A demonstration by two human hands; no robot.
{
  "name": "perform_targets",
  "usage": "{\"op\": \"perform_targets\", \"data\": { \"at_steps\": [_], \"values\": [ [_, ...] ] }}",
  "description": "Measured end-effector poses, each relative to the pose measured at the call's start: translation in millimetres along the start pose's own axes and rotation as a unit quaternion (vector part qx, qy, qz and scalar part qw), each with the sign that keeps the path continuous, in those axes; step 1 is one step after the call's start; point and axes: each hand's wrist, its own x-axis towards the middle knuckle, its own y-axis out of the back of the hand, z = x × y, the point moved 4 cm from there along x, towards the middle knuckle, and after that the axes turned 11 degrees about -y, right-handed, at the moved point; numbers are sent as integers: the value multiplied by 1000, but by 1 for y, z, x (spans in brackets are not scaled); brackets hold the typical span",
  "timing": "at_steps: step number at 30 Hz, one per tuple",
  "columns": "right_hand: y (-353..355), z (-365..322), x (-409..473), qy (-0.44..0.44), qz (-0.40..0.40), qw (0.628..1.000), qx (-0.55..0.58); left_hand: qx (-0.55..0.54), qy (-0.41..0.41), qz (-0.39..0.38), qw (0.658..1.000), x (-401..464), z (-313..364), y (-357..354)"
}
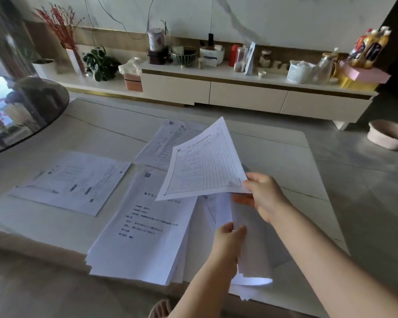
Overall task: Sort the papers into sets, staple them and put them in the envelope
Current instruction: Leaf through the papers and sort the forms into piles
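My right hand (265,196) pinches the right edge of a ruled table sheet (205,164) and holds it tilted in the air above the table. My left hand (228,244) grips a bundle of white papers (251,260) that hangs over the table's near edge. Under the lifted sheet lies a thick stack (143,226) with printed text on top. A single printed page (74,180) rests flat to the left. A further page with a list (168,141) lies behind. Something orange (241,199) shows beneath my right hand, mostly hidden.
The pale marble table (285,157) has a rounded far right corner. A dark round glass top (28,111) overlaps its left end. A long low cabinet (239,92) crowded with jars, bowls and plants runs along the wall. A pink basin (388,134) sits on the floor at right.
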Motion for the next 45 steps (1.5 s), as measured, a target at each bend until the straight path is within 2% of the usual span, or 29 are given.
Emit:
{"op": "perform_targets", "data": {
  "at_steps": [5,9,16,21,24,27,30,33,38,41,45],
  "values": [
    [-63,20,21,-101,-70,991,-60,-45,30,-5,999,5,-9,7],
    [-81,33,27,-134,-75,983,-98,-46,39,5,998,11,-8,12],
    [-38,18,22,-75,-55,988,-123,-63,54,-19,996,11,-10,3],
    [29,29,-8,22,28,992,-118,-75,66,-27,995,10,-14,3],
    [60,60,-30,41,79,983,-159,-92,70,-31,993,7,-14,1],
    [65,97,-41,18,44,982,-180,-122,72,-43,989,3,-13,-3],
    [60,121,-43,-15,-2,993,-118,-130,77,-42,988,2,-13,-5],
    [60,124,-39,-4,0,995,-101,-129,78,-38,988,3,-12,-5],
    [61,115,-31,17,-12,989,-148,-142,83,-31,986,8,-10,-5],
    [69,118,-27,-21,4,990,-140,-127,68,-24,989,11,-12,-4],
    [88,108,-22,-136,-4,990,-44,-86,79,16,993,12,-15,0]
  ]
}}
